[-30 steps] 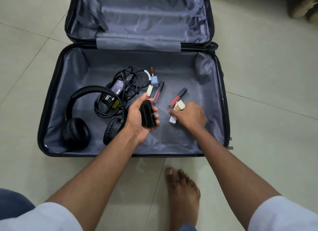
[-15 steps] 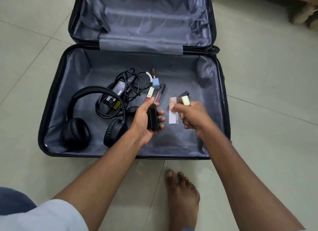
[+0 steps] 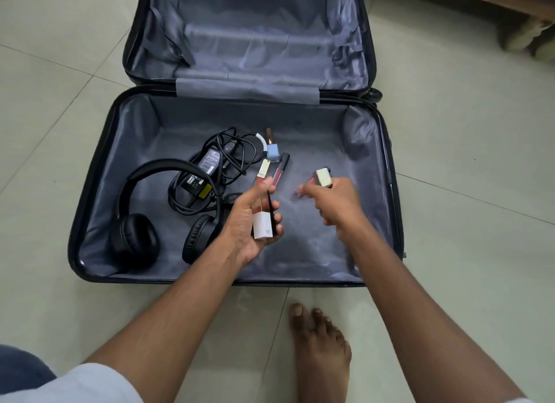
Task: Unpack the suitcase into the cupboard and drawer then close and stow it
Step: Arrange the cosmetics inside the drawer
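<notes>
Your black hard-shell suitcase with grey fabric lining lies open flat on a pale tiled floor, its lid half stretching away from you. You look straight down into the near half.

Your left hand hovers over the middle of the lining, fingers curled around a small bundle: a slim black case and a white-capped cosmetic tube, pressed together against the palm. Your right hand hovers just beside it, to the right, fingers closed around a cream-capped lipstick, with a blurred reddish tube poking out of the grip toward the left hand.

On the lining beyond your hands lie two more red lip-gloss tubes side by side and a small pale-blue nail-polish bottle. Left of them sits a black power adapter with tangled cable, and nearer the left wall, black over-ear headphones.

You appear to be gathering the small cosmetics, with much left to unpack. To do it well, pass what the right hand holds into the left only if that palm can close over everything; round tubes slip. Lift the remaining tubes from their middles, and leave the cable and headphones for a separate trip.
</notes>
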